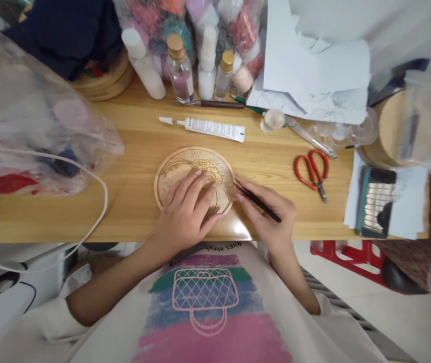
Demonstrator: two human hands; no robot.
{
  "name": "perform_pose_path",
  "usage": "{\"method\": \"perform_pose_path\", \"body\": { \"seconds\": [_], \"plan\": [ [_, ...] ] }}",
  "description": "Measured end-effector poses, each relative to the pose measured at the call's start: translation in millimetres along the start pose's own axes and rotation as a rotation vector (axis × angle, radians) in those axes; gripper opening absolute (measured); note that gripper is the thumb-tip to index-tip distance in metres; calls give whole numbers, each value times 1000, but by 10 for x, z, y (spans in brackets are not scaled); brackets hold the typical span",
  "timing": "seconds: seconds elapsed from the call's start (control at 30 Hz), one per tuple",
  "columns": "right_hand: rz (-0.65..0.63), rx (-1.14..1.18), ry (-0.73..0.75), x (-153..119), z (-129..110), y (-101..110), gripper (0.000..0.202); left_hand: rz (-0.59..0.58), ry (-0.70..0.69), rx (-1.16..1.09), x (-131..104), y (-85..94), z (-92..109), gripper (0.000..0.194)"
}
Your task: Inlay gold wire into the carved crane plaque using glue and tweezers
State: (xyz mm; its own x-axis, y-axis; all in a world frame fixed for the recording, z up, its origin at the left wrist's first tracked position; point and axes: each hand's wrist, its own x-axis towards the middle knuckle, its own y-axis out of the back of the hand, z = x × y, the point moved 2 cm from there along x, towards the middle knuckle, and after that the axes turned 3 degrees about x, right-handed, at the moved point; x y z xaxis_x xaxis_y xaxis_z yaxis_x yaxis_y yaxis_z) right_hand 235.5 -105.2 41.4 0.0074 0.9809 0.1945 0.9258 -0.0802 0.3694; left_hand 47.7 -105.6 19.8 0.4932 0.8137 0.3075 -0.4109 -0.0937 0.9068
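Note:
A round wooden plaque (158, 184) with a pale rim and gold, wire-like line work lies on the table in front of me. My left hand (187, 209) rests on it, fingers stretched out and slightly apart, covering its lower middle part. To the right of the plaque, my right hand (270, 214) is closed on dark tweezers (258, 201), held like a pen. Their tips point left and reach the plaque's right rim. Above the plaque lies a white tube (215, 129) with its cap (166, 120) off beside the nozzle.
Red-handled pliers (312, 174) lie on the right, near a phone (377, 201) on paper. Several bottles (180, 70) stand at the back before bags of coloured material. A dark-handled tool (219, 104) lies below them. A white cable (104, 196) loops over the left edge.

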Motion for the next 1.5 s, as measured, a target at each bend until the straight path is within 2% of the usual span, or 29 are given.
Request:
{"method": "perform_pose_path", "body": {
  "seconds": [0.23, 0.5, 1.07, 1.5],
  "plan": [
    [-73, 1, 51, 25, 65, -70, 24, 14, -11, 16, 12, 6, 5, 48],
    [-80, 20, 8, 65, 126, -130, 15, 5, 6, 0, -2, -5, 5, 50],
    [-115, 74, -12, 75, 150, -136, 17, 5, -8, 51, 13, 8, 13, 46],
    [-66, 36, -1, 31, 127, -117, 17, -31, -47, 123, 34, 12, 37, 48]
  ]
}}
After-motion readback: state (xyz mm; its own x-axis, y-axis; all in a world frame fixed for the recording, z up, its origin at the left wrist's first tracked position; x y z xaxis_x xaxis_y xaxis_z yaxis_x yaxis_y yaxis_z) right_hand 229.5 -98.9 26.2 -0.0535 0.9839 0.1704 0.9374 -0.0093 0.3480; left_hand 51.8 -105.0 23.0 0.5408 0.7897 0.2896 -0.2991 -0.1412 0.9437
